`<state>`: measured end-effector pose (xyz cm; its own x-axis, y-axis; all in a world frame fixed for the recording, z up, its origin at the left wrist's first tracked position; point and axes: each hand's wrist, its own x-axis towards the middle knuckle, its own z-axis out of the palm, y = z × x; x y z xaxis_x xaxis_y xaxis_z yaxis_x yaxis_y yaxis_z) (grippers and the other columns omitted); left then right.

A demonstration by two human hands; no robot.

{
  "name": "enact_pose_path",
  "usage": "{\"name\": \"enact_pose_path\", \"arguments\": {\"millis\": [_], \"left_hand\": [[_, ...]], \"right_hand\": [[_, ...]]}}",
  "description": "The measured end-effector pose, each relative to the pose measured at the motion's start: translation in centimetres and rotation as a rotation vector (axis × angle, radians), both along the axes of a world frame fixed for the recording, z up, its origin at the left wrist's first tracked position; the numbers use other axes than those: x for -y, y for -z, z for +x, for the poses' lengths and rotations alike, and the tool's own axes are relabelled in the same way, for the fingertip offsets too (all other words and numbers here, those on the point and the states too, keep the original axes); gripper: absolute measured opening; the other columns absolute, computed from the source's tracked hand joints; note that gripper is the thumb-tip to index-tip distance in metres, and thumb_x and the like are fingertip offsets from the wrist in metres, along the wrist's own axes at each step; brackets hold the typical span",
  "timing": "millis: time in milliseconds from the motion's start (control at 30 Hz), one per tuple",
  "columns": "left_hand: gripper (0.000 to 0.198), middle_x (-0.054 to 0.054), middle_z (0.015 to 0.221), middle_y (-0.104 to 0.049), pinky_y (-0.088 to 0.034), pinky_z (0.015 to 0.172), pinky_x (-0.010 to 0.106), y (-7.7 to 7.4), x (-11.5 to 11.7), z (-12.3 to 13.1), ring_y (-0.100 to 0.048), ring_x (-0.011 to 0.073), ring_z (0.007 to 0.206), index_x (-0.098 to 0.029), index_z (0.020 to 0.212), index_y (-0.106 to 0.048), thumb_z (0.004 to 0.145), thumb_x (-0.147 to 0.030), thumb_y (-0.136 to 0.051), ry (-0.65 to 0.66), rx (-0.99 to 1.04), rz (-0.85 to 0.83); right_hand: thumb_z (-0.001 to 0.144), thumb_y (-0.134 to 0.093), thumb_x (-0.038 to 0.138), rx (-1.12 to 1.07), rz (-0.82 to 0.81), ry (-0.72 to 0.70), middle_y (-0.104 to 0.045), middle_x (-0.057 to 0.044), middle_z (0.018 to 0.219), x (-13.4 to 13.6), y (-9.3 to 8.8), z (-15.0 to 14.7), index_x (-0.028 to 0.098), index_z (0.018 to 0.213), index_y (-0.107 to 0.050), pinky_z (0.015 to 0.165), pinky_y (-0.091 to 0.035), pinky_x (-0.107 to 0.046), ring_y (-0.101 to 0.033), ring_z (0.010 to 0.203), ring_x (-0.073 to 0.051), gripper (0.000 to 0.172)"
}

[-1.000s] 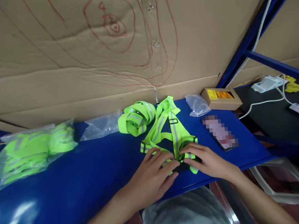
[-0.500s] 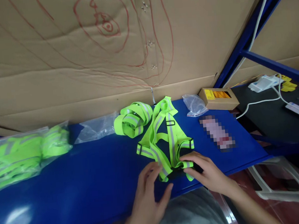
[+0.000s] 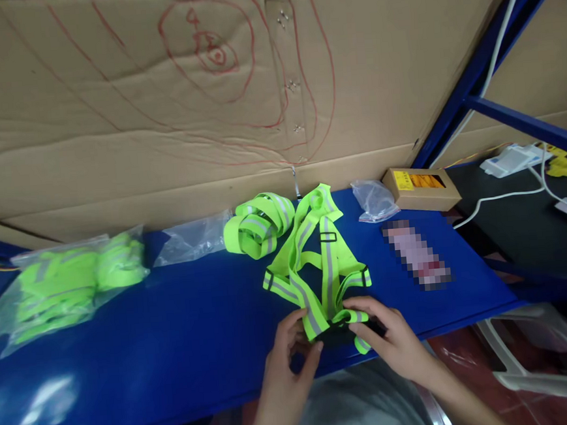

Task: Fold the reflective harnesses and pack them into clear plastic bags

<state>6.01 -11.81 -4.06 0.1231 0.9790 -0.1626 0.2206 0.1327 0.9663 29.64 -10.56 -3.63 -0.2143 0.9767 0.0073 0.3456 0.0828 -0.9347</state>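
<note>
A neon-yellow reflective vest (image 3: 330,268) made of straps with grey stripes and black buckles lies on the blue table in front of me. My right hand (image 3: 388,332) pinches its lower right strap between thumb and fingers. At the lower left strap end is my left hand (image 3: 290,353), thumb and fingers apart and curved, fingertips at the strap's edge. Whether they touch it is hard to tell. Just left of the vest sits a loose roll of matching reflective straps (image 3: 259,224).
Bagged neon straps (image 3: 68,282) lie at the left of the blue table (image 3: 185,338). Clear plastic bags (image 3: 192,239) lie along the back. A cardboard box (image 3: 422,188) and a blurred-out flat object (image 3: 417,254) are at the right. A white plastic stool (image 3: 545,355) stands below.
My left hand has moved in to the lower left strap, its fingers curling closer. The right hand keeps its pinch on the other strap. The view has shifted slightly.
</note>
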Motion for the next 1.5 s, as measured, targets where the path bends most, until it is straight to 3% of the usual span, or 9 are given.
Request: {"name": "enact_pose_path", "arguments": {"millis": [267, 567, 767, 833, 1000, 1167, 1333, 1400, 1500], "left_hand": [[0.052, 0.009, 0.116, -0.074, -0.057, 0.088, 0.034, 0.3, -0.4, -0.2, -0.072, 0.0227, 0.104, -0.024, 0.133, -0.047, 0.092, -0.046, -0.071, -0.058, 0.138, -0.105], [0.055, 0.01, 0.113, -0.075, -0.058, 0.08, 0.03, 0.1, -0.8, -0.4, -0.074, 0.0221, 0.097, -0.023, 0.13, -0.051, 0.088, -0.049, -0.075, -0.065, 0.252, -0.164], [0.033, 0.009, 0.12, -0.074, -0.057, 0.095, 0.033, -0.3, -0.4, -0.5, -0.072, 0.0237, 0.11, -0.023, 0.121, -0.068, 0.094, -0.041, -0.067, 0.045, 0.041, -0.051], [0.028, 0.008, 0.117, -0.075, -0.058, 0.094, 0.034, -0.7, -0.1, -0.6, -0.072, 0.0236, 0.107, -0.024, 0.119, -0.07, 0.095, -0.036, -0.064, 0.117, -0.058, 0.012], [0.027, 0.009, 0.117, -0.074, -0.059, 0.095, 0.037, -1.4, 0.7, -1.1, -0.071, 0.0268, 0.109, -0.028, 0.121, -0.072, 0.096, -0.031, -0.062, 0.238, -0.167, 0.127], [0.033, 0.01, 0.12, -0.071, -0.058, 0.097, 0.037, -0.4, 1.7, -1.6, -0.07, 0.0266, 0.111, -0.028, 0.126, -0.069, 0.093, -0.031, -0.066, 0.321, -0.046, 0.08], [0.049, 0.011, 0.135, -0.065, -0.056, 0.102, 0.037, 0.9, 2.6, -1.0, -0.065, 0.0275, 0.122, -0.028, 0.14, -0.056, 0.094, -0.042, -0.067, 0.133, 0.062, -0.002], [0.051, 0.012, 0.133, -0.064, -0.059, 0.097, 0.039, 1.0, 2.9, -0.5, -0.067, 0.0281, 0.118, -0.028, 0.141, -0.052, 0.094, -0.043, -0.066, 0.027, -0.012, 0.083], [0.044, 0.012, 0.133, -0.057, -0.061, 0.093, 0.043, 0.9, 3.3, -0.1, -0.065, 0.0284, 0.115, -0.03, 0.136, -0.056, 0.094, -0.033, -0.068, -0.119, -0.277, 0.368]], "right_hand": [[0.099, -0.064, 0.048, -0.311, -0.179, 0.058, -0.073, -0.01, 0.125, -0.8, -0.8, 0.0, 0.026, 0.127, -0.067, 0.096, -0.058, -0.035, -0.069, 0.119, -0.025, 0.036], [0.1, -0.059, 0.053, -0.17, -0.148, 0.125, -0.074, -0.004, 0.101, -0.7, -1.0, -0.2, 0.025, 0.115, -0.074, 0.07, -0.055, -0.026, -0.068, 0.084, -0.018, 0.036], [0.104, -0.054, 0.049, -0.105, -0.087, 0.144, -0.074, -0.003, 0.096, 0.3, -0.5, -0.4, 0.026, 0.121, -0.073, 0.063, -0.054, -0.025, -0.065, 0.072, -0.016, 0.035], [0.106, -0.05, 0.045, -0.056, -0.053, 0.137, -0.075, -0.005, 0.101, 1.2, -0.2, -0.6, 0.026, 0.124, -0.071, 0.068, -0.057, -0.027, -0.068, 0.076, -0.018, 0.033], [0.105, -0.051, 0.033, 0.037, 0.065, 0.067, -0.072, -0.006, 0.123, 3.2, 0.2, -1.4, 0.03, 0.131, -0.063, 0.098, -0.056, -0.032, -0.069, 0.114, -0.022, 0.028], [0.096, -0.066, 0.024, -0.008, 0.138, -0.018, -0.071, -0.004, 0.116, 3.3, 0.3, -2.2, 0.031, 0.125, -0.064, 0.095, -0.057, -0.029, -0.07, 0.109, -0.021, 0.03], [0.091, -0.073, 0.026, -0.059, 0.134, 0.158, -0.075, -0.003, 0.1, 2.7, 0.5, -2.3, 0.027, 0.107, -0.071, 0.082, -0.059, -0.026, -0.073, 0.093, -0.02, 0.016], [0.09, -0.074, 0.027, -0.051, 0.146, 0.212, -0.076, -0.002, 0.097, 2.7, 0.5, -2.4, 0.026, 0.103, -0.071, 0.08, -0.059, -0.026, -0.074, 0.089, -0.02, 0.013], [0.091, -0.073, 0.024, -0.06, 0.192, 0.237, -0.075, -0.001, 0.093, 2.7, 0.5, -2.6, 0.026, 0.1, -0.07, 0.079, -0.058, -0.025, -0.073, 0.087, -0.018, 0.01]]}}
